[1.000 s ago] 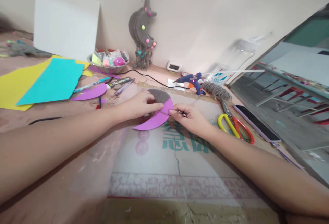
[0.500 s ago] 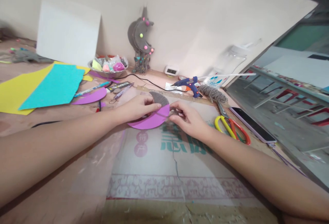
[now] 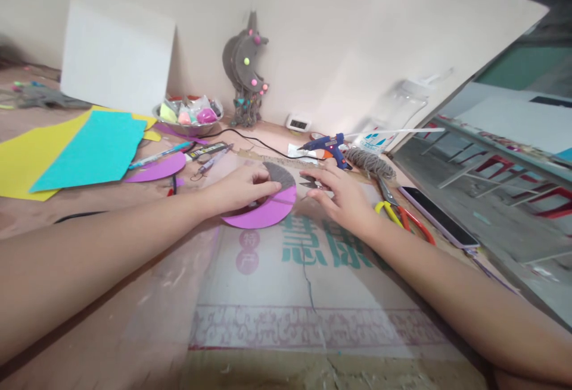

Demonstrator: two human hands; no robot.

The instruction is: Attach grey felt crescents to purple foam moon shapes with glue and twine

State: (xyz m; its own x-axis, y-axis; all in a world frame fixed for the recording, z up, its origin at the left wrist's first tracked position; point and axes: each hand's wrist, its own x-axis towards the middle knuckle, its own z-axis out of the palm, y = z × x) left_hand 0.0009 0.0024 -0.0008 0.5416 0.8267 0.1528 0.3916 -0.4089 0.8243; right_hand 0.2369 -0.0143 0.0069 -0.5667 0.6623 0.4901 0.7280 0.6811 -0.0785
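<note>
A purple crescent-shaped sheet (image 3: 268, 211) lies under my left hand, its upper end wrapped in grey yarn (image 3: 282, 176). My left hand (image 3: 245, 187) is closed on the crescent, thumb on top near the wrapped part. Just right of the crescent is my right hand (image 3: 337, 193), thumb and forefinger apart. Dark shapes between those fingers may be shadow; I cannot make out anything held. A thin grey strand (image 3: 308, 285) runs down over the plastic-covered printed sheet (image 3: 263, 285) below the hands.
Yellow-and-orange-handled scissors (image 3: 413, 223), a phone (image 3: 440, 217), a yarn bundle (image 3: 370, 163) and a blue glue gun (image 3: 328, 146) lie to the right. On the left are turquoise (image 3: 96, 151) and yellow (image 3: 27, 157) sheets. A decorated grey crescent (image 3: 243, 59) hangs behind.
My right hand has moved right and slightly up, away from the crescent, and its fingers have spread. My left hand stays on the crescent.
</note>
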